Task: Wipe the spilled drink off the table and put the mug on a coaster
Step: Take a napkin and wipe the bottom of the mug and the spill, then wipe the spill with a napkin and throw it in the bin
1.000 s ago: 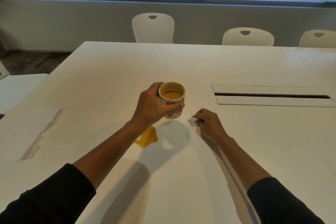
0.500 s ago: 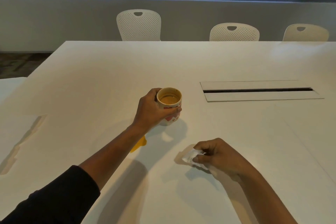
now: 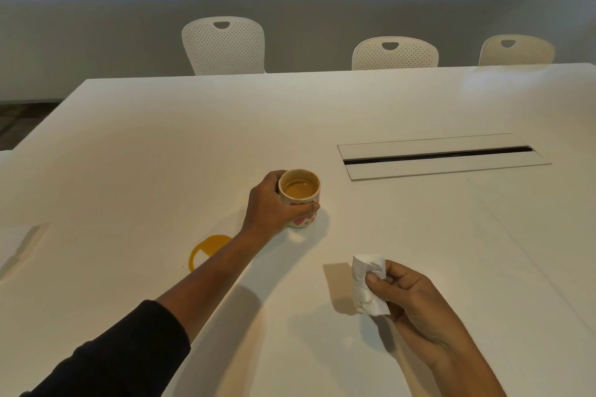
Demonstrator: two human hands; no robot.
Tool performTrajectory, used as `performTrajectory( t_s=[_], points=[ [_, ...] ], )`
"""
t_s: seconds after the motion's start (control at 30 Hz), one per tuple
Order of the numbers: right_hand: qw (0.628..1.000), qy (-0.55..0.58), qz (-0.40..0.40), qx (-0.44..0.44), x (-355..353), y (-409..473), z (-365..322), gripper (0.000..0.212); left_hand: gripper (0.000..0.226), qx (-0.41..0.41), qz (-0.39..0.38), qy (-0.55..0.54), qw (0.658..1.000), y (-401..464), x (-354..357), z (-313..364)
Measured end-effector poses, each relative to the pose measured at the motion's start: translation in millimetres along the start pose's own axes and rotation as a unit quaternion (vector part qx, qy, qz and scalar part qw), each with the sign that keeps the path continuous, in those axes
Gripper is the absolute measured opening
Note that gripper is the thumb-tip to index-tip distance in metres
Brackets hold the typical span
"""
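Left arm reaches forward across the table point(image 3: 135, 145), forearm bare, dark sleeve point(image 3: 106, 361) pushed up near the elbow. The left hand point(image 3: 274, 206) wraps the mug point(image 3: 299, 197) from its left side, thumb on the far rim side and fingers curled round the near wall, closed firmly on it. The mug stands upright, mouth facing up, long axis vertical, base at or just above the tabletop; contact cannot be told. It holds tan liquid and carries a red pattern on its wall. It sits near the table's middle, well in from every edge, left of the recessed cable slot point(image 3: 442, 155).

The spilled drink point(image 3: 206, 250) lies as an orange crescent nearer the near edge, partly hidden under the left forearm.

Right hand point(image 3: 416, 303) is raised nearer the near edge, palm turned leftward, thumb and fingers pinching a crumpled white tissue point(image 3: 366, 285). The tissue hangs roughly upright, its long axis near vertical, clear of the tabletop.

Three white perforated chairs point(image 3: 225, 45) stand beyond the far edge.
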State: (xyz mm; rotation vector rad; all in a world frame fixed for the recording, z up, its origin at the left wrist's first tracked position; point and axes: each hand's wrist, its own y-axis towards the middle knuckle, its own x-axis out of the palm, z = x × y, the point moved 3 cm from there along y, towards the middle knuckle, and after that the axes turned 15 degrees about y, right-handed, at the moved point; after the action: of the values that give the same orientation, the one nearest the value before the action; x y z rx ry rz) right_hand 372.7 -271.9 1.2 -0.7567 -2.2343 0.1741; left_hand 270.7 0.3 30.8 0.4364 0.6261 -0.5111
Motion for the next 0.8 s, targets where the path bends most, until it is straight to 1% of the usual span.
performTrajectory(
  t_s=[0.3,0.67,0.73,0.8],
  points=[
    [0.999,0.017,0.03,-0.015,-14,-4,8,0.044,0.083,0.0,-0.01,-0.005,1.0,2,13,-2],
    [0.999,0.023,0.03,-0.022,-18,-12,10,0.044,0.086,-0.009,-0.017,-0.015,1.0,2,18,-5],
    [0.999,0.022,0.035,-0.027,-18,-13,10,0.045,0.092,-0.013,-0.026,-0.013,1.0,1,17,-4],
    [0.998,0.016,0.043,-0.033,-16,-14,10,0.047,0.109,-0.03,-0.044,-0.007,0.999,0,14,-1]
  ],
)
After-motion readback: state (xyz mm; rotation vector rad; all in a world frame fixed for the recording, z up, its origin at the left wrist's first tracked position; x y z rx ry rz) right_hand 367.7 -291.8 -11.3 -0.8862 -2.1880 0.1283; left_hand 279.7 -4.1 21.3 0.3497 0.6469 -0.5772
